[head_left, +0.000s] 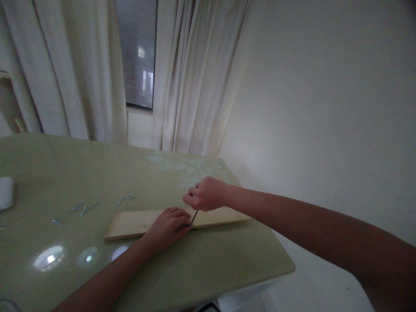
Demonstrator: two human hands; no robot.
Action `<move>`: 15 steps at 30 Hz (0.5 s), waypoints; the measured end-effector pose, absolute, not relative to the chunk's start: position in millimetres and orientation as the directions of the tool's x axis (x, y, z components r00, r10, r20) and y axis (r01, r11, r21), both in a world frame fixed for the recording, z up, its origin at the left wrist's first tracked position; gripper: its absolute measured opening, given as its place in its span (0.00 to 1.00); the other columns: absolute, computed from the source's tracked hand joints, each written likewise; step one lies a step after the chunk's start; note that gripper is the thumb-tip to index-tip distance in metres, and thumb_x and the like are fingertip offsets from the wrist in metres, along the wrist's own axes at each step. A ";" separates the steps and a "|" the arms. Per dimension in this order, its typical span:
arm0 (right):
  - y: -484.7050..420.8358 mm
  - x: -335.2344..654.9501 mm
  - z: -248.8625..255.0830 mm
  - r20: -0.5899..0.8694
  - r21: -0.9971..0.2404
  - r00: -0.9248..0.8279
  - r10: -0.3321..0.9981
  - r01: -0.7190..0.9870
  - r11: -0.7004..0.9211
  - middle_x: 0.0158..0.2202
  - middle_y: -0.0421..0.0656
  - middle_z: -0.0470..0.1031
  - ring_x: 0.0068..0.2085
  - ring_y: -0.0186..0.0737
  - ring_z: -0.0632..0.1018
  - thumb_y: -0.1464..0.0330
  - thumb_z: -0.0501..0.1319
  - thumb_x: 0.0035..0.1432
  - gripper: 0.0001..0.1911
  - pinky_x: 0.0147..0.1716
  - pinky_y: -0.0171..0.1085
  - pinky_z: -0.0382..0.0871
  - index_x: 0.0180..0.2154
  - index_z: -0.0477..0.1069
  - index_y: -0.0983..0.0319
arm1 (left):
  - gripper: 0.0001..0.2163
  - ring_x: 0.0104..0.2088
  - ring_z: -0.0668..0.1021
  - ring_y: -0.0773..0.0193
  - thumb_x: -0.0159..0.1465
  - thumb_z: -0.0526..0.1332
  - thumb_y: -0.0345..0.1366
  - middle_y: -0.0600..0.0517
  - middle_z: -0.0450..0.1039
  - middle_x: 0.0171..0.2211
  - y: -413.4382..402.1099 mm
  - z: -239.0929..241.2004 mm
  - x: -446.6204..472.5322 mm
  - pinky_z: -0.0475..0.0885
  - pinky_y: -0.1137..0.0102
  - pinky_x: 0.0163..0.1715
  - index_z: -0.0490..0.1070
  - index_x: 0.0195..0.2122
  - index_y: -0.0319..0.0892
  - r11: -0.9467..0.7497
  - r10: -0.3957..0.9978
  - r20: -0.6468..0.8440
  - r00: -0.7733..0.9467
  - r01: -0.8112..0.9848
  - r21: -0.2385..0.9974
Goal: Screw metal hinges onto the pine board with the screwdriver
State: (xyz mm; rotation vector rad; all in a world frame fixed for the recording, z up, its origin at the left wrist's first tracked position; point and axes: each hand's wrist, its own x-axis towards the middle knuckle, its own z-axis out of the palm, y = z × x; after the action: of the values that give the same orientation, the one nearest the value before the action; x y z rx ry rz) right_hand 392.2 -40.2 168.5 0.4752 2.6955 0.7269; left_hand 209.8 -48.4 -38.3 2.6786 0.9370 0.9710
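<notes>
A long pale wooden board (130, 223) lies flat on the green table (211, 268). My left hand (167, 229) rests on the board near its middle, fingers curled down against it beside a small dark fitting. My right hand (206, 194) is closed in a fist just above, gripping a thin metal tool (194, 218), maybe a hex key. The tool's tip stands on the board's front edge right by my left fingertips.
Several loose metal screws (85, 209) lie scattered on the table left of the board, with more screws (125, 198) further back. A white object (5, 193) sits at the left edge. The table ends close on the right; curtains and a window are behind.
</notes>
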 end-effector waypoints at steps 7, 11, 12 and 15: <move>-43.2 401.9 160.6 -0.254 0.555 -0.837 0.485 0.284 0.782 0.33 0.52 0.85 0.34 0.48 0.85 0.73 0.53 0.70 0.14 0.30 0.39 0.70 0.42 0.78 0.64 | 0.04 0.46 0.82 0.55 0.71 0.65 0.38 0.48 0.83 0.45 -52.4 -33.0 210.7 0.74 0.61 0.49 0.80 0.43 0.48 -0.815 0.577 0.523 0.628 0.490 0.311; -55.1 394.8 161.9 -0.248 0.565 -0.911 0.330 0.141 0.813 0.31 0.50 0.84 0.31 0.48 0.84 0.75 0.53 0.70 0.14 0.26 0.38 0.67 0.41 0.77 0.65 | 0.05 0.42 0.81 0.56 0.71 0.64 0.39 0.49 0.82 0.39 -50.9 -25.6 209.7 0.74 0.62 0.46 0.79 0.39 0.47 -0.830 0.549 0.554 0.626 0.486 0.273; -55.5 392.3 162.4 -0.259 0.567 -0.903 0.342 0.145 0.811 0.31 0.50 0.84 0.31 0.48 0.85 0.75 0.53 0.69 0.13 0.26 0.38 0.67 0.40 0.77 0.65 | 0.06 0.41 0.81 0.56 0.72 0.63 0.38 0.49 0.82 0.38 -50.9 -20.3 208.6 0.74 0.62 0.45 0.78 0.37 0.46 -0.831 0.541 0.585 0.604 0.490 0.263; -53.0 386.1 163.1 -0.268 0.570 -0.879 0.394 0.185 0.800 0.32 0.50 0.85 0.33 0.48 0.85 0.75 0.54 0.70 0.13 0.27 0.38 0.68 0.42 0.77 0.64 | 0.12 0.37 0.79 0.57 0.74 0.59 0.37 0.48 0.81 0.33 -62.5 6.5 207.1 0.73 0.61 0.42 0.76 0.33 0.45 -0.810 0.532 0.727 0.434 0.511 0.288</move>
State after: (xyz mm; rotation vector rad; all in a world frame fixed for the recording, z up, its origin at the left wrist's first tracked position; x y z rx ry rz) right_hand 386.1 -53.0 163.1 0.4371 2.6123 0.7728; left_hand 207.1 -62.5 6.5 2.6391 0.9596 1.3513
